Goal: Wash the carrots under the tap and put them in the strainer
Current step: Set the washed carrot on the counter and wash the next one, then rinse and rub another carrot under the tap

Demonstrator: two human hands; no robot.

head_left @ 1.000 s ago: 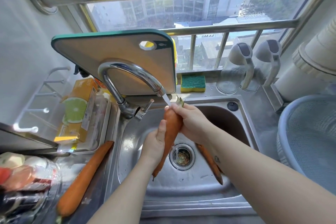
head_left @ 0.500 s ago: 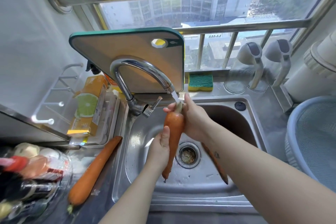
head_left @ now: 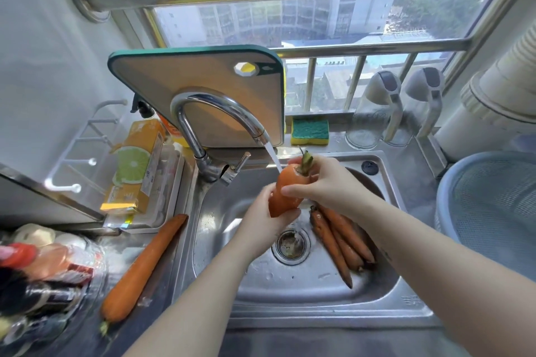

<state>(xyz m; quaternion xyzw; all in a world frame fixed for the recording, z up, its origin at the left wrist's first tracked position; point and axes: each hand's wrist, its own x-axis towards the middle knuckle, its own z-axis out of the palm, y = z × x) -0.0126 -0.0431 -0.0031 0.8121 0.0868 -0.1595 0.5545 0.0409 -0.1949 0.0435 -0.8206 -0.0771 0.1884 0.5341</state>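
Note:
Water runs from the tap (head_left: pixel 220 113) onto the top of a carrot (head_left: pixel 287 191) held upright over the sink (head_left: pixel 319 284). My left hand (head_left: pixel 264 226) grips the carrot's lower part, hiding its tip. My right hand (head_left: pixel 327 185) holds its upper end near the green stem. Two or three more carrots (head_left: pixel 339 237) lie in the basin right of the drain. Another long carrot (head_left: pixel 142 266) lies on the counter left of the sink. The pale blue strainer (head_left: pixel 493 200) stands at the right edge.
A cutting board (head_left: pixel 208 75) leans behind the tap. A sponge (head_left: pixel 309 131) and two clear jugs (head_left: pixel 377 113) sit on the sill ledge. A yellow box (head_left: pixel 136 165) in a tray and bottles (head_left: pixel 37 275) crowd the left counter.
The carrot has been raised and its top tilted toward the camera under the stream. My left hand has slid lower around it. The view has shifted left, showing more carrots in the basin.

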